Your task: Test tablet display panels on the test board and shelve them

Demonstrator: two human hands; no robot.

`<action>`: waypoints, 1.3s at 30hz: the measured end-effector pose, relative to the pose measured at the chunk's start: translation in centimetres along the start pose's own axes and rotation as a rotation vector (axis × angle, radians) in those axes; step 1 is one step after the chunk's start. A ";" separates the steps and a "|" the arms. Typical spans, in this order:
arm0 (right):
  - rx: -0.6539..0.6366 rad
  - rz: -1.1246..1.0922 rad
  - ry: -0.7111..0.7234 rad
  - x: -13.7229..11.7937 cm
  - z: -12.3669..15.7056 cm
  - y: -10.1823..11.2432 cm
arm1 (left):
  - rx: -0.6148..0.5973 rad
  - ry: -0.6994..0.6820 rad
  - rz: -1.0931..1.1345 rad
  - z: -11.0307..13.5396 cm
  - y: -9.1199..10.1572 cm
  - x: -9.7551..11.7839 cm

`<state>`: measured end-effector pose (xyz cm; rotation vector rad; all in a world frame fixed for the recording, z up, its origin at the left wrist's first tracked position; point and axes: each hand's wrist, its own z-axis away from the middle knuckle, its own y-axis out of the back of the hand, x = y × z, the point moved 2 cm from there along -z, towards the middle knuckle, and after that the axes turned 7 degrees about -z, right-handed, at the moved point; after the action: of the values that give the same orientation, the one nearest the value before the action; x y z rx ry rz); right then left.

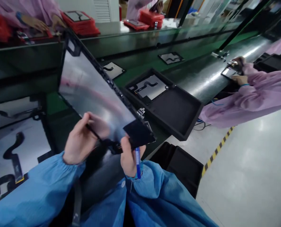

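Observation:
A screen panel (90,85) with a shiny silver back and black frame is held up, tilted, in front of me. Its lower left edge is gripped by my left hand (80,140), thumb near the silver face. My right hand (129,156) pinches the bottom corner by a black patch and also has a blue pen (138,162) between its fingers. Below the panel, a dark flex cable (113,146) shows between my hands. At the left lies another panel (22,145) with a black curved cable on its silver back.
A black tray (180,132) holding one panel (150,88) rests on the bench to the right. More black trays (185,164) stand below. Across the line are red stacked trays (81,26). Co-workers in pink sleeves (254,91) work at right and behind.

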<state>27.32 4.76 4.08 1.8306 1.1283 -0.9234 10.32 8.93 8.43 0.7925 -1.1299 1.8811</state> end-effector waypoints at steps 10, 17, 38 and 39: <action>-0.339 -0.077 -0.159 4.3 -0.9 4.7 | 0.196 -0.039 -0.516 -0.1 11.5 -3.1; -0.363 0.084 -0.107 5.3 -1.2 3.8 | 0.162 -0.139 -0.705 -2.0 10.6 -5.8; -0.681 -0.067 -0.174 2.8 2.4 -5.3 | -0.151 -0.371 -0.540 -2.8 8.2 -5.8; -0.688 -0.041 -0.163 2.8 2.4 -5.3 | -0.151 -0.369 -0.536 -2.8 8.2 -5.8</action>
<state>22.92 5.21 -0.65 1.1563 1.1925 -0.5865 5.80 7.29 -0.90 1.2461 -1.1197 1.2220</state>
